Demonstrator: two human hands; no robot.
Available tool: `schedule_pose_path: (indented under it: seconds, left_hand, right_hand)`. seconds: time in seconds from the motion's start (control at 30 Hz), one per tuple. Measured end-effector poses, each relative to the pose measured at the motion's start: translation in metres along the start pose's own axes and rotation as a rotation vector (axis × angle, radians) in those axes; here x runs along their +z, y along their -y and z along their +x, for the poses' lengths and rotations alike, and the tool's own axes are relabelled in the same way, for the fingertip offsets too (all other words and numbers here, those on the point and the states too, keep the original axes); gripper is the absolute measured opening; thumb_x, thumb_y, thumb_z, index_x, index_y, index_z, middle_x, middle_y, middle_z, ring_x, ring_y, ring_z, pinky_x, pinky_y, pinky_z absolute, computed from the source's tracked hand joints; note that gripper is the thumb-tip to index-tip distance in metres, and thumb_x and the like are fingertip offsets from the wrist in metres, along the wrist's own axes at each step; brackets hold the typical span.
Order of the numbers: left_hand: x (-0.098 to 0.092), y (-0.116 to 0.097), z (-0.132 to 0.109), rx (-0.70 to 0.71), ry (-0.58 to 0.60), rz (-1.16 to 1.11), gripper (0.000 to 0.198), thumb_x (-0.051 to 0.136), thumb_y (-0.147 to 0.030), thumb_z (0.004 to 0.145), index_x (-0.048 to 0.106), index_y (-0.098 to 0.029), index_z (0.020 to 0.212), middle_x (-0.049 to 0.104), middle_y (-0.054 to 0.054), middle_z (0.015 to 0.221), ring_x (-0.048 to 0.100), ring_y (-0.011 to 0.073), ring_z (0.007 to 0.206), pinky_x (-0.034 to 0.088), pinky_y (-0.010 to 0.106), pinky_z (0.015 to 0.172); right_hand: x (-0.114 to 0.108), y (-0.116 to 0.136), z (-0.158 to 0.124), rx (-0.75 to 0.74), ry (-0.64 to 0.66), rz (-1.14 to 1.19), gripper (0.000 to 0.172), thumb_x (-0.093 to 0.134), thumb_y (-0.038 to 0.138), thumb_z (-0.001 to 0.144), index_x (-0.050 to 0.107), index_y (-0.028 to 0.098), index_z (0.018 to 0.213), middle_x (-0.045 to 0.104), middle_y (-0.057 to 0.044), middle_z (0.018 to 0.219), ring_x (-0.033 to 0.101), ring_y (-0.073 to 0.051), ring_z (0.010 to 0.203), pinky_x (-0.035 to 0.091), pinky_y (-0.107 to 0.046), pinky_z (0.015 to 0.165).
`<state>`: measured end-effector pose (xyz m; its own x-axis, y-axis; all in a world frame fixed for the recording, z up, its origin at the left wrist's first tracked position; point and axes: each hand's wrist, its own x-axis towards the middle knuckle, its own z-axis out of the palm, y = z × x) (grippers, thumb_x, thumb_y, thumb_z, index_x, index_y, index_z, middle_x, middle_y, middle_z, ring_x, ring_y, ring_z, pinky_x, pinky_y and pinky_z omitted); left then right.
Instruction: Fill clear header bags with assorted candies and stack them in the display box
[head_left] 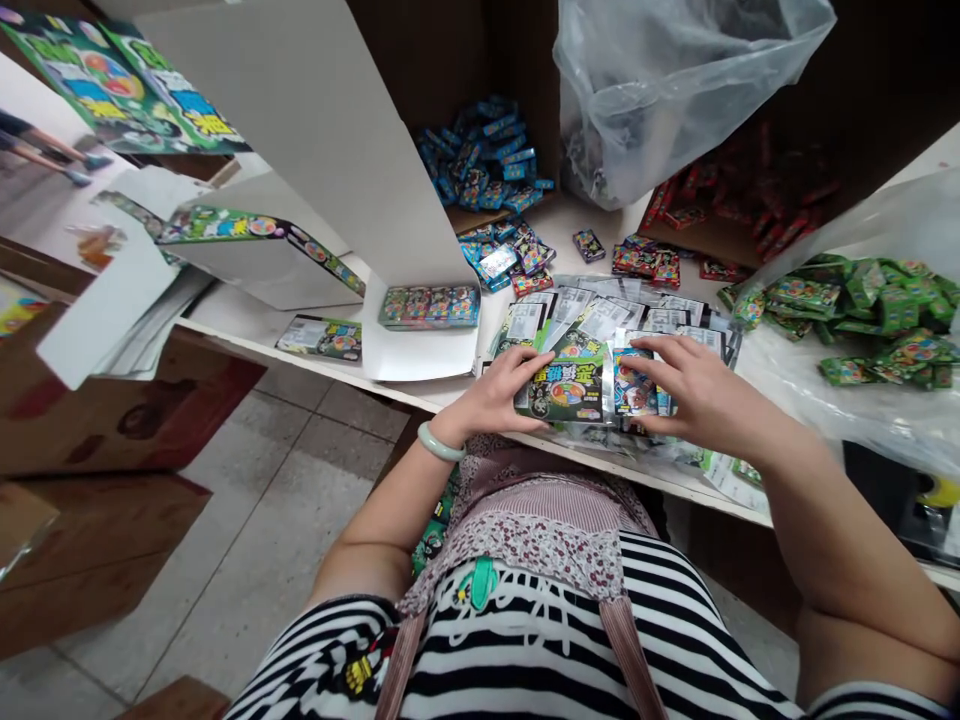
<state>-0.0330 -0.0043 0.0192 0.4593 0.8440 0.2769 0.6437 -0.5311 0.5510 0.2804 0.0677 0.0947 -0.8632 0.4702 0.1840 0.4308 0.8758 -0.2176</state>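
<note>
I'm clamping a green foil packet (562,385) in my left hand (491,392) and a blue foil packet (632,382) in my right hand (705,388), hands close together at the edge of a white shelf (240,335), over scattered silver packets (600,315), near a white display box (420,352).

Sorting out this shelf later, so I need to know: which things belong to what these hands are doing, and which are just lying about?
In use: left hand, right hand, foil packets held between them, loose packets spread just behind.

Lying about: blue packets, red packets, green packets, white card box.
</note>
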Motion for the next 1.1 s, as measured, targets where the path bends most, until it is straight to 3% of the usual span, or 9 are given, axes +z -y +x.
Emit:
schedule_pose_path:
  seconds: [0.23, 0.5, 0.83, 0.97, 1.1]
  left_hand:
    - [0.005, 0.001, 0.002, -0.027, -0.082, 0.037, 0.104, 0.076, -0.065, 0.073, 0.031, -0.02, 0.155, 0.046, 0.016, 0.131, 0.05, 0.0347, 0.123, 0.047, 0.056, 0.106]
    - [0.009, -0.001, 0.006, -0.001, -0.072, 0.05, 0.103, 0.076, -0.065, 0.072, 0.032, -0.022, 0.155, 0.046, 0.016, 0.134, 0.048, 0.0361, 0.126, 0.044, 0.057, 0.108]
    - [0.01, -0.002, -0.005, 0.0, -0.046, 0.079, 0.102, 0.076, -0.065, 0.072, 0.035, -0.023, 0.155, 0.048, 0.016, 0.132, 0.05, 0.0359, 0.123, 0.046, 0.057, 0.105]
    - [0.01, 0.002, -0.004, 0.013, -0.06, 0.06, 0.103, 0.075, -0.067, 0.072, 0.035, -0.022, 0.155, 0.048, 0.016, 0.13, 0.05, 0.0351, 0.122, 0.046, 0.055, 0.104]
    - [0.011, -0.005, -0.005, -0.009, -0.048, 0.039, 0.105, 0.074, -0.074, 0.066, 0.044, -0.019, 0.15, 0.051, 0.017, 0.126, 0.053, 0.0351, 0.115, 0.047, 0.053, 0.1]
  right_hand:
    - [-0.001, 0.002, -0.001, 0.068, -0.206, -0.001, 0.064, 0.068, 0.041, 0.086, 0.047, 0.025, 0.144, 0.052, -0.019, 0.136, 0.051, -0.039, 0.122, 0.044, -0.059, 0.1]
    - [0.012, 0.005, -0.003, -0.021, -0.084, 0.034, 0.064, 0.068, 0.042, 0.086, 0.045, 0.025, 0.143, 0.054, -0.017, 0.131, 0.052, -0.036, 0.118, 0.047, -0.056, 0.098]
    - [0.016, 0.008, -0.002, -0.02, -0.008, 0.103, 0.066, 0.07, 0.04, 0.083, 0.045, 0.022, 0.141, 0.055, -0.018, 0.127, 0.053, -0.035, 0.116, 0.049, -0.053, 0.096]
    - [0.014, 0.005, -0.002, -0.04, -0.014, 0.121, 0.064, 0.071, 0.041, 0.082, 0.046, 0.022, 0.139, 0.055, -0.017, 0.125, 0.054, -0.034, 0.115, 0.05, -0.052, 0.095]
    - [0.023, 0.006, -0.012, -0.031, -0.06, 0.124, 0.064, 0.072, 0.042, 0.08, 0.048, 0.029, 0.139, 0.058, -0.015, 0.121, 0.059, -0.035, 0.109, 0.054, -0.055, 0.089]
